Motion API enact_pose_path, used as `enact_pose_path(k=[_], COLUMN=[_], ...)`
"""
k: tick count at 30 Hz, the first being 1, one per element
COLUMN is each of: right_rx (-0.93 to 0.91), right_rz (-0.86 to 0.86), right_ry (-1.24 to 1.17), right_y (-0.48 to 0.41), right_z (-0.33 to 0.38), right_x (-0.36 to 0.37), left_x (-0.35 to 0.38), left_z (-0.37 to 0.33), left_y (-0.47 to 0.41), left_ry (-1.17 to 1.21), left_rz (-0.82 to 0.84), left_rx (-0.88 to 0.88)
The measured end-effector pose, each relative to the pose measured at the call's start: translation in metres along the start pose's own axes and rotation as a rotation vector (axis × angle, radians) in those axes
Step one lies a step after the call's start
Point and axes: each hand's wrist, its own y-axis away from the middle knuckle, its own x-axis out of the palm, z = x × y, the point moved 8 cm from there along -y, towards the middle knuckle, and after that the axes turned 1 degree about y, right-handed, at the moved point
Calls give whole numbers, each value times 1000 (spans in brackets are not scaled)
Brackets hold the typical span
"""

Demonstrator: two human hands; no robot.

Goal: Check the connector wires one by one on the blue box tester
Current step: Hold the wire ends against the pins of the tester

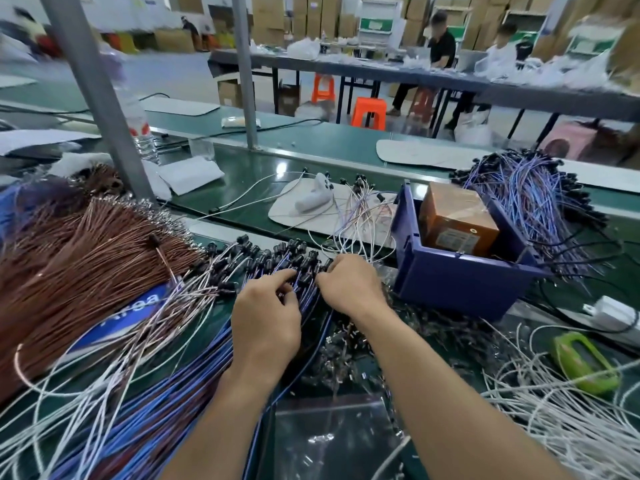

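Observation:
A spread of blue and white connector wires (180, 368) with black plug ends (277, 258) lies across the green bench in front of me. My left hand (266, 320) and my right hand (349, 289) sit side by side on the black plug ends, fingers curled into the wires and pinching at them. The blue box tester (460, 275) stands just right of my right hand, with an orange-brown block (457, 220) inside it. What exactly each fingertip holds is hidden by the wires.
A thick brown wire bundle (69, 265) fills the left. Blue wires (533, 206) are heaped behind the box, white wires (561, 417) at lower right. A green tool (585, 362), a white adapter (609, 313), grey posts (100, 98) and a clear bag (332, 434) are nearby.

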Motion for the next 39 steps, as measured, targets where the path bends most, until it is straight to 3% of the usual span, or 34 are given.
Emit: enact_pose_path(k=[3, 6, 8, 11, 14, 18, 20, 22, 25, 27, 28, 30, 32, 34, 35, 39], right_rx=[-18, -93, -129, -152, -96, -29, -32, -34, -119, -190, -229, -284, -278, -272, -280, -249], right_rz=[-50, 114, 182, 87, -100, -234, -297, -404, -518, -490, -482, -383, -145, 60, 85, 8], right_ry=[-43, -419, -701, -858, -1088, -1533, -1479, -1221, -387, 152, 280, 238, 7, -163, -209, -312], right_y=[14, 34, 47, 64, 79, 95, 100, 106, 120, 127, 130, 131, 125, 123, 123, 117], right_z=[-5, -1, 2, -3, -29, -80, -105, -131, -142, -127, -117, -103, -101, -99, -99, -111], right_x=[-5, 3, 0, -20, -55, -104, -126, -149, -177, -166, -157, -136, -111, -90, -86, -88], left_x=[-4, -7, -1, 9, 20, 50, 55, 53, 36, 30, 31, 34, 39, 41, 42, 51], left_z=[6, 3, -7, -26, -38, -45, -46, -46, -50, -66, -76, -98, -104, -94, -88, -75], left_y=[-3, -7, -5, 6, 17, 46, 54, 53, 43, 54, 63, 85, 95, 90, 87, 73], left_ry=[125, 345, 558, 695, 639, 410, 303, 231, 28, 97, 142, 163, 229, 307, 338, 471], left_rz=[-38, -34, 66, 203, 382, 828, 872, 823, 535, 451, 438, 398, 377, 382, 395, 474], left_rx=[-92, -90, -64, 2, 34, -10, -11, 6, 141, 245, 324, 535, 577, 417, 324, 86])
